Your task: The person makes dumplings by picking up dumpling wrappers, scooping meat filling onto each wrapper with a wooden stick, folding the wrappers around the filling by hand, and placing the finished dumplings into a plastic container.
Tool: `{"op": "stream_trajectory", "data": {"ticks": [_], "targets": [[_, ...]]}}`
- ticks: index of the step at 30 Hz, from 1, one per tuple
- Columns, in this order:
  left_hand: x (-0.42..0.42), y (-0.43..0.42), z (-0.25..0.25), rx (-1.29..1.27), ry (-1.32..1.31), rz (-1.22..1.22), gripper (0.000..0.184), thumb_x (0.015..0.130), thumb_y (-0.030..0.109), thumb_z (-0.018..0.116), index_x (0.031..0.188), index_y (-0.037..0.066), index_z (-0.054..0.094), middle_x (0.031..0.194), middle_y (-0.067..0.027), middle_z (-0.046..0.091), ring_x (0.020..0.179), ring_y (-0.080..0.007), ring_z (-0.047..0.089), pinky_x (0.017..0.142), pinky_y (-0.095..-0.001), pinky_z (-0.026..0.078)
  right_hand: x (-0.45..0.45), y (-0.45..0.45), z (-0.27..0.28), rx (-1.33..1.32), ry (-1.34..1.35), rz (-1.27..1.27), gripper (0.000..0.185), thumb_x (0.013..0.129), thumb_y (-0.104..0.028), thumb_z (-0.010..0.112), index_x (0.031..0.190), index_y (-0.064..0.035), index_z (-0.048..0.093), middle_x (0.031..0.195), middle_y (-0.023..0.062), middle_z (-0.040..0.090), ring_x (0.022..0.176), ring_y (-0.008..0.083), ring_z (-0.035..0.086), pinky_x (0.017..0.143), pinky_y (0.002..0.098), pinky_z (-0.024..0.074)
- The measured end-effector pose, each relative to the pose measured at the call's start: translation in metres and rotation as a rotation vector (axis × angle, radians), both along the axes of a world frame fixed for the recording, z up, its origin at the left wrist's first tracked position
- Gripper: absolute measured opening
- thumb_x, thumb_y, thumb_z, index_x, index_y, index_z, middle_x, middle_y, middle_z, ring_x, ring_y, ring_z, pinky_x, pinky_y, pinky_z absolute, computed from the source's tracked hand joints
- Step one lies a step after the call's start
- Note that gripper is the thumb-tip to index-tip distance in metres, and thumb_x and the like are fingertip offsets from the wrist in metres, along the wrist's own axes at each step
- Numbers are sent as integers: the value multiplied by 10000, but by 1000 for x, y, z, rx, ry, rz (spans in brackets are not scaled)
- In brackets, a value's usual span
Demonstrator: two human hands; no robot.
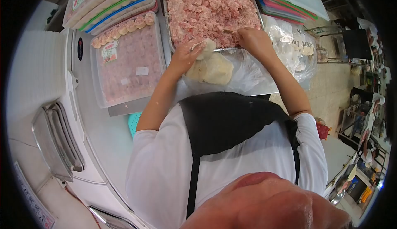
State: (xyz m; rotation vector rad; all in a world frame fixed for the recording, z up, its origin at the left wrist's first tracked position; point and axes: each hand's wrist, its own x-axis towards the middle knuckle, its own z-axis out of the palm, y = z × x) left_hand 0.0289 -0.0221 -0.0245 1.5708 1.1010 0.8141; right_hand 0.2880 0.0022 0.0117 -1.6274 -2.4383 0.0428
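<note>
My left hand (188, 56) holds a round, pale dough wrapper (206, 49) at the near edge of a metal tray (166, 11). Raw minced meat filling (211, 9) fills that tray. My right hand (254, 41) is closed around a small flat stick (228, 31), whose far end is against the filling. Just below my left hand lies a stack of dough wrappers (216, 70) on clear plastic. To the left, a plastic box (128, 63) holds a row of shaped dumplings (124, 27) along its far edge.
Stacked boxes with coloured rims (111, 5) stand at the far left. More lids or trays (285, 1) are piled at the far right. A plastic bag with handwriting (295, 43) lies right of my right hand. Metal-handled white cabinetry (60, 142) runs along the left.
</note>
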Motion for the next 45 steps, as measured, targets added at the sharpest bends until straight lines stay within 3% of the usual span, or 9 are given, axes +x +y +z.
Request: {"op": "stream_trajectory", "data": {"ticks": [2,5,8,16,19,20,24,29,45], "targets": [[-2,8,-1,227,197,-11,353,916,255,561,1095,-47,601,1023,-87,640,911,-139,596,848,-285,456,7,-3,-9,-132,138,-57,202,805,-201,564,734,-20,619,711,177,627,727,350,620,654,424,485],[12,15,20,-310,-447,232,322,917,213,556,1114,-40,589,1029,-107,640,923,-177,618,860,-305,472,31,2,-22,-374,433,-92,255,844,-249,571,833,-4,642,715,185,627,691,311,616,648,401,472],[26,33,15,-228,-937,448,314,924,208,543,1134,-24,567,1031,-106,635,920,-223,632,858,-333,491,40,3,-22,-410,696,-144,286,877,-270,568,915,1,652,696,156,624,646,229,586,638,369,462],[75,47,51,-326,-1146,390,404,942,336,481,1180,10,498,1010,-118,602,935,-235,597,791,-365,504,-6,-5,31,-525,1239,-199,260,917,-235,564,1007,-11,662,807,16,607,706,89,532,628,241,424],[72,49,70,-405,-1343,355,630,932,499,385,1299,-12,368,1232,-167,475,1134,-305,474,945,-472,399,-6,0,-13,-6,732,31,276,895,-200,574,1084,-7,629,961,86,654,828,167,595,715,305,459],[68,50,72,-440,-1393,352,728,923,561,352,1354,-24,305,1342,-189,412,1237,-338,414,1025,-524,346,5,1,-12,10,644,90,315,861,-157,587,1142,-13,594,1070,144,638,917,280,623,794,358,466],[57,57,43,-397,-1307,372,738,904,591,330,1359,10,334,1320,-189,435,1196,-367,437,1008,-541,352,13,-29,75,-95,62,-49,296,830,-107,593,1124,-85,619,1007,159,616,908,367,586,767,410,475],[59,49,53,-378,-1267,342,366,935,343,459,1109,26,516,986,-130,599,909,-263,598,834,-418,505,9,-27,64,151,230,43,317,815,-120,581,1129,-133,620,992,126,630,855,331,609,705,403,498],[72,55,51,-439,-1406,270,326,921,176,512,1159,-44,480,1124,-182,566,1042,-306,565,933,-418,473,14,-34,44,181,261,34,310,802,-110,607,1110,-130,625,945,99,632,790,320,620,666,389,505]]}}
